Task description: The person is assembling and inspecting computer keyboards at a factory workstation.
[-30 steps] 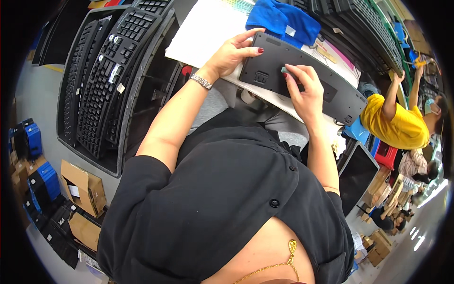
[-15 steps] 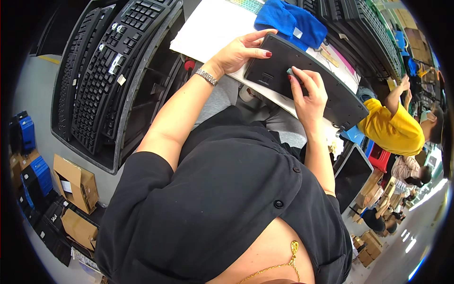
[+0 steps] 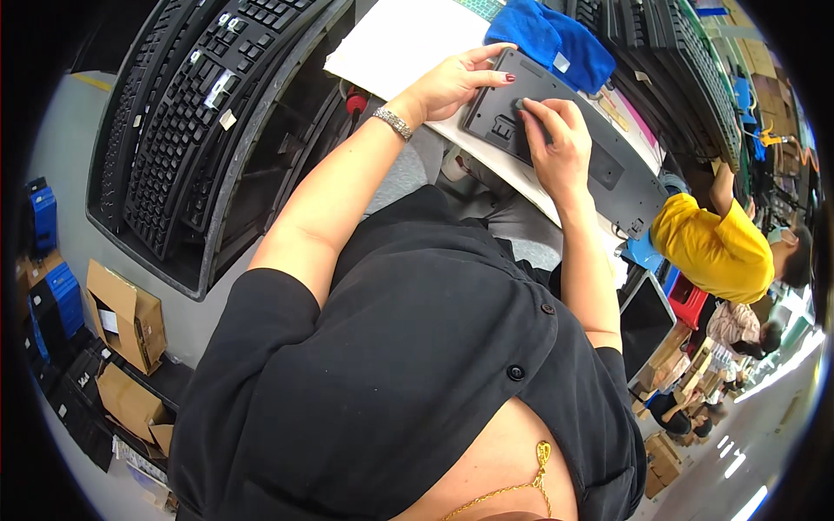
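A black keyboard (image 3: 610, 139) lies face down and slanting across the white table, its underside towards me. My left hand (image 3: 441, 85) holds its far left corner, with the thumb on the underside and the fingers at the edge. Over the underside, beside a small recessed clip, my right hand (image 3: 560, 149) pinches a small grey piece (image 3: 519, 103) between thumb and fingertips. That piece is mostly hidden by the fingers, so its kind does not show. A crumpled blue cloth (image 3: 552, 45) lies just beyond the keyboard.
Left of me stands a black bin (image 3: 208, 252) packed with upright keyboards (image 3: 174, 148). More keyboards (image 3: 673, 74) are stacked at the far right. A person in yellow (image 3: 712, 247) works to the right, near a red stool (image 3: 689, 301). Cardboard boxes (image 3: 130, 317) sit on the left.
My right hand has shifted up and left over the keyboard's underside, still pinching. The left hand keeps its hold on the corner. The whole view has shifted slightly.
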Demonstrator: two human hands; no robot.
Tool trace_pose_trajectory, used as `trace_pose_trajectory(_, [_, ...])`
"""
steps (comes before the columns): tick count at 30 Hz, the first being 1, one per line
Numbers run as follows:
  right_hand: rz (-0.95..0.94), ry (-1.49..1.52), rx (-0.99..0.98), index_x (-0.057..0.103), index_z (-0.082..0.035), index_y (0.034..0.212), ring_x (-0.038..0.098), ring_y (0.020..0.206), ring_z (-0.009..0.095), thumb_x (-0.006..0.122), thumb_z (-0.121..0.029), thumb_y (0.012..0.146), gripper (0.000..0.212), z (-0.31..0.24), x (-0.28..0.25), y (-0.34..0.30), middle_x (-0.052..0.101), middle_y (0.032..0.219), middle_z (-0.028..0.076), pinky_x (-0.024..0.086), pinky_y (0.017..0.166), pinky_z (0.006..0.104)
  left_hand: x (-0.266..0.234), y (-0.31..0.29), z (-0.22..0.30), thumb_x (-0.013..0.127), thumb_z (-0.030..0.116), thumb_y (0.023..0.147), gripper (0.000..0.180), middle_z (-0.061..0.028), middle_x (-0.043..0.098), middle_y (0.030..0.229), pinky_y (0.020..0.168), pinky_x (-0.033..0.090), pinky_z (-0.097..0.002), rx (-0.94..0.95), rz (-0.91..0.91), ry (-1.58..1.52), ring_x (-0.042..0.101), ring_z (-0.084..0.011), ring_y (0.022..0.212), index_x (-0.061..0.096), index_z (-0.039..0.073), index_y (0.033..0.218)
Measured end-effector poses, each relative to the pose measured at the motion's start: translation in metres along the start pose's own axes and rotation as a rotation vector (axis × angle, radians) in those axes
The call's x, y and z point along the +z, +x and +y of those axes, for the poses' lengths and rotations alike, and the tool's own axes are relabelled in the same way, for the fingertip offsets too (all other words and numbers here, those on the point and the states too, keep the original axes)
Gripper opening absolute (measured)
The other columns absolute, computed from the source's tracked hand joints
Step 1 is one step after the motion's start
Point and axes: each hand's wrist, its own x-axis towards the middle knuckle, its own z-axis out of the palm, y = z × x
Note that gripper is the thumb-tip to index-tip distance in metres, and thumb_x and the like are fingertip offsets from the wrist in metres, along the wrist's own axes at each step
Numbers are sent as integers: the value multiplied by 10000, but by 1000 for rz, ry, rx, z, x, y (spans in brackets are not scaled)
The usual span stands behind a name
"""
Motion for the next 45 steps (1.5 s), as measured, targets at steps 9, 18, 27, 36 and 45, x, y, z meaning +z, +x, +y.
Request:
trace_pose_trajectory(9, [-42,-44,-32,769,-28,992,630,780,228,758,-1,847,148,5,6,6,653,951,71,529,710,326,4,-4,6,701,88,983,608,-82,699,1256,1035,479,-279,-5,27,47,643,-150,1188,493,120,1554])
trace_pose_trajectory(18, [-82,-39,-28,772,-21,965,635,773,226,746,-12,862,106,8,6,12,647,925,72,533,706,324,5,-5,6,705,100,986,611,-76,705,1236,1027,422,-259,9,43,57,638,-136,1186,487,102,1556])
trace_pose_trajectory(27, [-94,-74,-29,775,-25,961,632,763,228,749,-32,870,95,5,8,12,644,914,67,532,700,327,6,-7,7,693,98,993,609,-90,709,1260,968,441,-225,5,75,133,649,-143,1167,474,93,1562])
trace_pose_trajectory(36, [-176,-95,-43,776,-31,973,631,754,231,738,-48,886,97,14,3,17,635,910,69,531,697,329,5,-6,8,697,120,995,622,-94,718,1269,964,424,-261,-55,80,152,637,-140,1173,462,93,1570])
trace_pose_trajectory(45, [-175,-107,4,776,-29,975,631,751,229,726,-43,898,93,10,3,23,634,912,67,526,696,325,7,-6,8,696,119,995,627,-91,726,1248,928,439,-235,-18,95,165,648,-129,1145,456,90,1573])
